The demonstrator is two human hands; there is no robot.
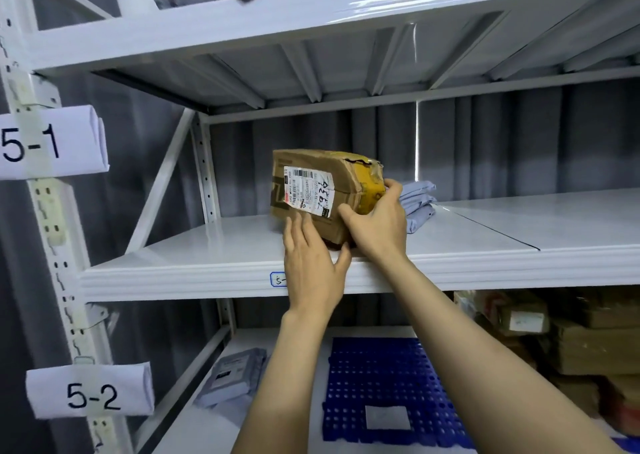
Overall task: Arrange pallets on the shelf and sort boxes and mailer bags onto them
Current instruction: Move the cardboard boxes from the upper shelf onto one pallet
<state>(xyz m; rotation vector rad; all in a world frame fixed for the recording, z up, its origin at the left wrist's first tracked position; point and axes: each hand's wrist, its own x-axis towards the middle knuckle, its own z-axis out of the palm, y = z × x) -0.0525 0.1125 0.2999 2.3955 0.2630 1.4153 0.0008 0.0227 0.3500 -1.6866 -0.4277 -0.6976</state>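
Fingers (295, 231) of the left hand (311, 270) lie straight and flat against the front face of the cardboard box (308, 162), thumb spread out under its lower corner. The right hand (379, 228) grips the box's right end, fingers (394, 187) curled over the top and thumb pressed on the front. From my remote seat I read the box as a dented, creased brown carton, its torn right end patched with glossy yellow tape. A white printed shipping label (308, 190) with a barcode and handwritten marks is on its front. It sits tilted near the front edge of the middle shelf (207, 263), a smooth white metal deck. I cannot tell whether its whole base is down. Just behind the right hand lies a crumpled grey-blue mailer bag (420, 200) of soft plastic. On the lower shelf (214, 429) a blue plastic pallet (374, 377) with a grid of small holes lies flat, a white paper rectangle (388, 417) on it. A flat grey mailer bag (239, 372) is to its left, and stacked brown cardboard boxes (588, 346) are to its right. Rolled paper tags reading 5-1 (52, 141) and 5-2 (90, 396) hang on the perforated upright (59, 245).
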